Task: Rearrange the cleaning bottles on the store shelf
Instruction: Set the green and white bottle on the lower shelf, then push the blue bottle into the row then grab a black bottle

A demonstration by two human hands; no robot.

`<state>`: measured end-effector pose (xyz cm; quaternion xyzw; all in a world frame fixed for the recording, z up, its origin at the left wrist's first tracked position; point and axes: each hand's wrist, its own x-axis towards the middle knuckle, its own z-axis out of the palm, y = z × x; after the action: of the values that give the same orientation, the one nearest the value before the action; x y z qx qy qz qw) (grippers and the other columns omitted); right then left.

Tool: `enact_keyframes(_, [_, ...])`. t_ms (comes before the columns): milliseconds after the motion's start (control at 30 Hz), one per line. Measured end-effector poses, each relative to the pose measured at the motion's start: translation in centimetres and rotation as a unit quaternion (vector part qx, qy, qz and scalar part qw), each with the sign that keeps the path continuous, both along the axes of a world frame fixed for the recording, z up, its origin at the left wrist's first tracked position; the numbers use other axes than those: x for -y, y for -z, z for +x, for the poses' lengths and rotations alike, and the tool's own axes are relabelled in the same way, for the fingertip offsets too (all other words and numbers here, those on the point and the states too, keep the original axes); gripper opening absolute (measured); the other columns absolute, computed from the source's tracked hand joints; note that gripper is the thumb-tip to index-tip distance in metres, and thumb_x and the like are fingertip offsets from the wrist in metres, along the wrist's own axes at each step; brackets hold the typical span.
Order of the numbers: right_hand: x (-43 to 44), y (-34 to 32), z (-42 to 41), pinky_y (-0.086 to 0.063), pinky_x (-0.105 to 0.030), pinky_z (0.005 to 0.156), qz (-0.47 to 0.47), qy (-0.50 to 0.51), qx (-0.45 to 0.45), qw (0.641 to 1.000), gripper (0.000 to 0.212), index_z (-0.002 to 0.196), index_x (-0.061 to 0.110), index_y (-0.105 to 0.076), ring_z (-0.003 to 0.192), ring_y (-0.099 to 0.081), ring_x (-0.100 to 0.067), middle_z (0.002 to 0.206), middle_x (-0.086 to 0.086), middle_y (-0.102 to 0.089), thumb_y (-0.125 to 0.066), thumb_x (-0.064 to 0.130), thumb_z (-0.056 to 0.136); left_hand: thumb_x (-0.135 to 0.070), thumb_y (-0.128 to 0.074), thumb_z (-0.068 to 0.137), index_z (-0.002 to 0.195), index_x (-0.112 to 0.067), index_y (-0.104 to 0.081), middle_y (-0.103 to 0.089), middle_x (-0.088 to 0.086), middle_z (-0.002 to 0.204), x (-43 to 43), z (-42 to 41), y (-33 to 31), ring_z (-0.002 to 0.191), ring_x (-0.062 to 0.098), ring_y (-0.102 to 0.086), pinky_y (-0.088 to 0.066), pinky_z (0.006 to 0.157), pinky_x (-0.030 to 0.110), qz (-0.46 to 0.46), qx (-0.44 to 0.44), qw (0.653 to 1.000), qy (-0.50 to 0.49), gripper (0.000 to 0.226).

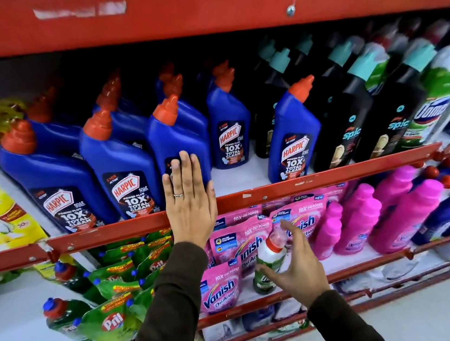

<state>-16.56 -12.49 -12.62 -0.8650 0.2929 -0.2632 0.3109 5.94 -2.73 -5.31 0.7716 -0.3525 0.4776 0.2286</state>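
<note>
Above the red shelf rail (332, 175), the left hand (189, 203) presses flat, fingers straight, on a blue Harpic bottle (177, 136). Below that rail, the right hand (295, 263) spreads beside a red-capped white-and-green bottle (269, 261) among Vanish pouches (221, 287); whether it grips is unclear.

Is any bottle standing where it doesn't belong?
Yes, two. A green-and-white bottle stands among the pink Vanish pouches on the lower shelf. One blue Harpic bottle sits among the black Spic bottles, apart from the other Harpic bottles.
</note>
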Motion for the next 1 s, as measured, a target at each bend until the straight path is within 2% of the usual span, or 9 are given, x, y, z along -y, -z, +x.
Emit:
enact_keyframes(67, [0.2, -2.8, 0.8, -0.030, 0.003, 0.108, -0.031, 0.032, 0.109, 0.993, 0.096, 0.149, 0.030, -0.032, 0.140, -0.033, 0.015, 0.151, 0.005, -0.038, -0.085, 0.056, 0.074, -0.032, -0.038, 0.107, 0.163, -0.007, 0.009, 0.022, 0.009, 0.170, 0.0, 0.1, 0.0, 0.158, 0.023, 0.017, 0.009, 0.130, 0.042, -0.003, -0.002, 1.000, 0.002, 0.077])
enact_keyframes(133, [0.9, -6.8, 2.1, -0.021, -0.009, 0.123, -0.094, 0.088, 0.213, 0.969, 0.090, 0.153, 0.019, -0.033, 0.150, -0.028, -0.001, 0.158, -0.004, -0.032, -0.075, 0.057, 0.083, -0.033, -0.037, 0.107, 0.163, -0.007, 0.009, 0.022, 0.009, 0.170, 0.1, 0.1, 0.1, 0.158, 0.023, 0.017, 0.010, 0.130, 0.042, -0.001, 0.003, 1.000, 0.001, 0.077])
enact_keyframes(200, [2.2, -11.4, 3.7, -0.017, -0.017, 0.127, -0.143, 0.126, 0.252, 0.949, 0.087, 0.159, 0.013, -0.027, 0.152, -0.028, -0.011, 0.159, -0.009, -0.030, -0.067, 0.053, 0.092, -0.032, -0.037, 0.107, 0.163, -0.007, 0.009, 0.021, 0.008, 0.170, 0.2, -0.1, 0.1, 0.158, 0.022, 0.017, 0.009, 0.130, 0.041, 0.002, 0.002, 1.000, 0.002, 0.077])
enact_keyframes(333, [4.4, -18.5, 7.3, -0.029, -0.035, 0.120, -0.177, 0.154, 0.180, 0.955, 0.085, 0.156, -0.001, -0.033, 0.142, -0.039, -0.034, 0.153, -0.021, -0.041, -0.070, 0.044, 0.094, -0.032, -0.038, 0.106, 0.163, -0.007, 0.010, 0.022, 0.008, 0.170, -0.4, 0.2, -0.4, 0.158, 0.021, 0.017, 0.010, 0.130, 0.040, -0.008, 0.003, 1.000, 0.003, 0.078])
enact_keyframes(467, [5.8, -20.3, 8.5, -0.042, -0.047, 0.106, -0.164, 0.159, 0.090, 0.969, 0.068, 0.142, 0.000, -0.047, 0.128, -0.048, -0.040, 0.137, -0.018, -0.055, -0.070, 0.043, 0.094, -0.032, -0.036, 0.106, 0.162, -0.007, 0.011, 0.023, 0.008, 0.169, -0.2, 0.0, -0.6, 0.158, 0.021, 0.018, 0.010, 0.130, 0.040, -0.001, 0.006, 1.000, -0.001, 0.078])
enact_keyframes(567, [5.6, -20.5, 8.2, -0.044, -0.047, 0.096, -0.168, 0.141, 0.095, 0.971, 0.059, 0.132, 0.001, -0.052, 0.119, -0.049, -0.039, 0.127, -0.016, -0.058, -0.069, 0.043, 0.095, -0.032, -0.037, 0.106, 0.162, -0.006, 0.012, 0.023, 0.009, 0.169, -0.1, -0.2, -0.3, 0.158, 0.022, 0.018, 0.011, 0.130, 0.040, 0.008, 0.007, 1.000, -0.002, 0.079])
enact_keyframes(700, [3.1, -21.2, 9.0, -0.045, -0.042, 0.093, -0.156, 0.105, 0.148, 0.971, 0.060, 0.127, 0.006, -0.055, 0.113, -0.052, -0.033, 0.120, -0.010, -0.063, -0.073, 0.051, 0.091, -0.031, -0.037, 0.105, 0.162, -0.006, 0.011, 0.022, 0.009, 0.169, -0.1, -0.2, -0.4, 0.158, 0.022, 0.017, 0.010, 0.130, 0.040, 0.004, 0.012, 1.000, 0.004, 0.079])
enact_keyframes(800, [1.3, -21.3, 10.2, -0.048, -0.042, 0.088, -0.162, 0.077, 0.136, 0.974, 0.061, 0.123, 0.011, -0.057, 0.110, -0.053, -0.030, 0.118, -0.005, -0.064, -0.073, 0.058, 0.088, -0.030, -0.038, 0.105, 0.162, -0.007, 0.012, 0.023, 0.009, 0.169, -0.2, -0.3, -0.5, 0.158, 0.021, 0.018, 0.010, 0.130, 0.040, 0.006, 0.007, 1.000, 0.006, 0.080])
enact_keyframes(1000, [-0.6, -20.1, 11.4, -0.053, -0.042, 0.088, -0.200, 0.073, 0.122, 0.969, 0.068, 0.130, 0.012, -0.059, 0.113, -0.055, -0.027, 0.123, -0.002, -0.066, -0.071, 0.063, 0.086, -0.030, -0.036, 0.105, 0.162, -0.007, 0.014, 0.025, 0.009, 0.169, -0.3, -0.4, -0.5, 0.158, 0.021, 0.019, 0.010, 0.130, 0.040, 0.016, 0.003, 1.000, 0.003, 0.079])
